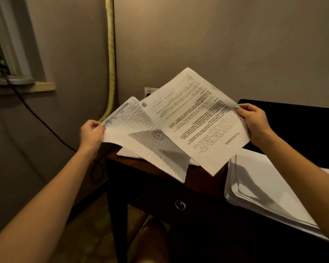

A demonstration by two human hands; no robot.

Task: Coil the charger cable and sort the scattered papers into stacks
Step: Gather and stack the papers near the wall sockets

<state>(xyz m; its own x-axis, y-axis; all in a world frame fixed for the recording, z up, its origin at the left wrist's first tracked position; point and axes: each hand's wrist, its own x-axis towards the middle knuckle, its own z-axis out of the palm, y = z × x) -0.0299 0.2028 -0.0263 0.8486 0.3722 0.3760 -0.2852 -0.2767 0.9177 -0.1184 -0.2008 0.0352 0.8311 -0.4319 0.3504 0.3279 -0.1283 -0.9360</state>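
Note:
My left hand (pixel 90 134) pinches the left edge of a printed form sheet (pixel 133 126) held above the small dark wooden table (pixel 203 184). My right hand (pixel 254 120) pinches the right edge of a text-covered sheet (pixel 194 118) that overlaps the form sheet. Both sheets hang in the air, fanned apart. More papers (pixel 127 153) lie on the table beneath them. A black cable (pixel 36 116) runs from the windowsill down the wall and behind the table, where it loops near the floor.
A white stack of bedding or paper (pixel 264 188) sits at the right, against a dark headboard (pixel 292 118). A wall outlet (pixel 149 91) shows behind the sheets. A yellow pipe (pixel 111 54) runs down the corner. The table's drawer has a round pull (pixel 180 205).

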